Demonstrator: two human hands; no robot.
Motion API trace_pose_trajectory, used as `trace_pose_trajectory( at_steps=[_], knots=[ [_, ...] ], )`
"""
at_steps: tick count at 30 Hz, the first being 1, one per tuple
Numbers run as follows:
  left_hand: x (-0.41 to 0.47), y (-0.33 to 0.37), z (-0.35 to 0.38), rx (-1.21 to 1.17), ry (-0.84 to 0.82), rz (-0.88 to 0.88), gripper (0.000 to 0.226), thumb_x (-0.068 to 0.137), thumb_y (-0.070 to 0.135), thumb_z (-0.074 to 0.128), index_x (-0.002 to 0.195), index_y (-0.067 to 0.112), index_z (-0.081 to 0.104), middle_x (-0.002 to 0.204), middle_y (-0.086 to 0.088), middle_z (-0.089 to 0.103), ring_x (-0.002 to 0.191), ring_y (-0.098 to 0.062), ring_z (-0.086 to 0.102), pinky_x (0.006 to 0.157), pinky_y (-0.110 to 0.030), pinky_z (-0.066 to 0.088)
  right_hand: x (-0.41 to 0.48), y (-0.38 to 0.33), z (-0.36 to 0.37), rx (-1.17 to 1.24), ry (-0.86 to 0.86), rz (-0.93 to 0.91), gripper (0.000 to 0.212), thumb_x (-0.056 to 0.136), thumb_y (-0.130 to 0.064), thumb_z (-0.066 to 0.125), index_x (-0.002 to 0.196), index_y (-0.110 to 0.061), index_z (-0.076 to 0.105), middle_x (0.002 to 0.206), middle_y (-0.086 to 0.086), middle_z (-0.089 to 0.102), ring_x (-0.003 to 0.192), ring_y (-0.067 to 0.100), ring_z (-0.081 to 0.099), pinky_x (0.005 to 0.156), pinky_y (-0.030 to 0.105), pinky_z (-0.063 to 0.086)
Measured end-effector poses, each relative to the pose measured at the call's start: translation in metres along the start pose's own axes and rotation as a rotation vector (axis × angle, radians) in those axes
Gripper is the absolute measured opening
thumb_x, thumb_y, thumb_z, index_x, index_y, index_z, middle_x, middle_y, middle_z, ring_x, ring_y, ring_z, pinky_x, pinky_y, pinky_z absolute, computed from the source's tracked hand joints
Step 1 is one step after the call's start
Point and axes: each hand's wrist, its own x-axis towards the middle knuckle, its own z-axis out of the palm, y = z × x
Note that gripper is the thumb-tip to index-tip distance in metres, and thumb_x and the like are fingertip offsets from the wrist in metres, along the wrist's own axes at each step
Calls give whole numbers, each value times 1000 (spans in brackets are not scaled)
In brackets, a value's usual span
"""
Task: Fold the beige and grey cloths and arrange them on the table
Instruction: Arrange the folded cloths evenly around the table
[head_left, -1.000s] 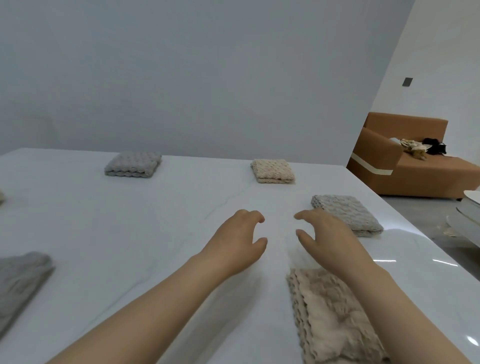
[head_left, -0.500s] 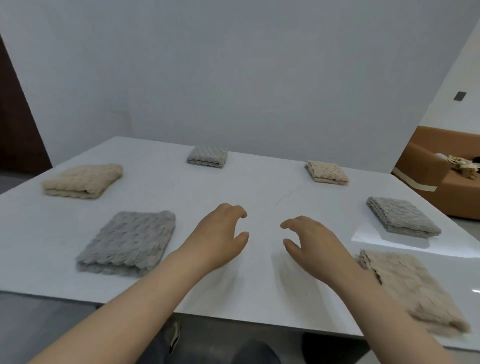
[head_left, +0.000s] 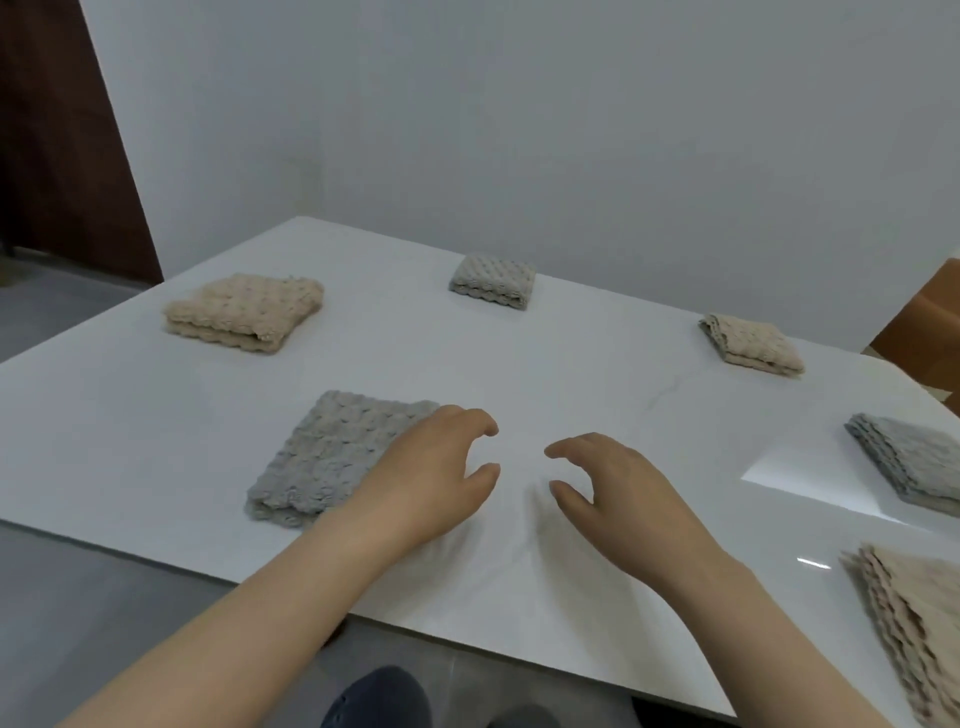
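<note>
Several folded cloths lie spread over the white table (head_left: 545, 364). A grey cloth (head_left: 332, 457) lies near the front left, a beige cloth (head_left: 244, 312) at the far left, a small grey cloth (head_left: 493, 280) at the back, a beige cloth (head_left: 753, 345) at the back right, a grey cloth (head_left: 909, 467) at the right and a beige cloth (head_left: 909, 613) at the front right. My left hand (head_left: 431, 483) hovers with loosely curled fingers, holding nothing, its wrist over the near grey cloth's right edge. My right hand (head_left: 623, 493) hovers beside it, also loosely curled and holding nothing.
A white wall stands behind the table. A dark brown door (head_left: 57, 145) is at the far left, and an orange sofa corner (head_left: 924, 322) shows at the right edge. The table's front edge runs across below my forearms, with a dark shoe (head_left: 379, 699) on the floor.
My head has turned left, bringing the left cloths and the door into view. Both hands have stayed close together, loosely curled, now next to the near grey cloth.
</note>
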Motion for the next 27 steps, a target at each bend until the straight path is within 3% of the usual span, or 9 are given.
trace_pose_trajectory(
  at_steps=[3,7,12,17,22,27],
  knots=[
    [32,-18,-10,3,17,9,37,92,28,49,130,26,47,131,8,49,115,-9,49,92,-21,38,36,-3,5,9,-19,-6,37,96,-30,46,133,-29,49,133,-15,50,123,5,46,96,16,34],
    [68,-32,-22,38,-47,24,39,94,31,48,132,26,45,131,7,48,92,-8,47,89,-21,37,85,-5,7,27,-43,18,37,96,-30,46,134,-28,49,134,-13,51,122,7,48,96,18,36],
    [90,-47,-44,87,-163,-55,41,94,30,46,134,24,43,132,4,48,118,-15,48,98,-28,40,119,-14,0,66,-158,77,38,96,-29,46,134,-28,48,134,-11,51,120,10,49,94,20,37],
    [80,-49,-77,111,-319,-195,41,95,24,43,136,19,43,128,1,50,113,-16,50,93,-26,41,119,-34,-26,108,-307,137,38,97,-29,44,135,-26,47,133,-10,51,120,11,49,96,20,38],
    [58,-50,-116,210,-477,-265,27,89,17,43,113,11,54,108,-4,56,95,-18,53,84,-33,46,107,-61,-51,161,-469,205,38,97,-27,44,135,-25,47,129,-7,54,116,11,51,93,20,40],
    [43,-53,-146,192,-558,-311,28,92,16,43,118,12,53,114,-5,53,100,-20,53,81,-26,43,101,-88,-60,203,-568,297,41,97,-25,43,138,-22,44,134,-2,52,120,15,51,96,23,40]
  ],
)
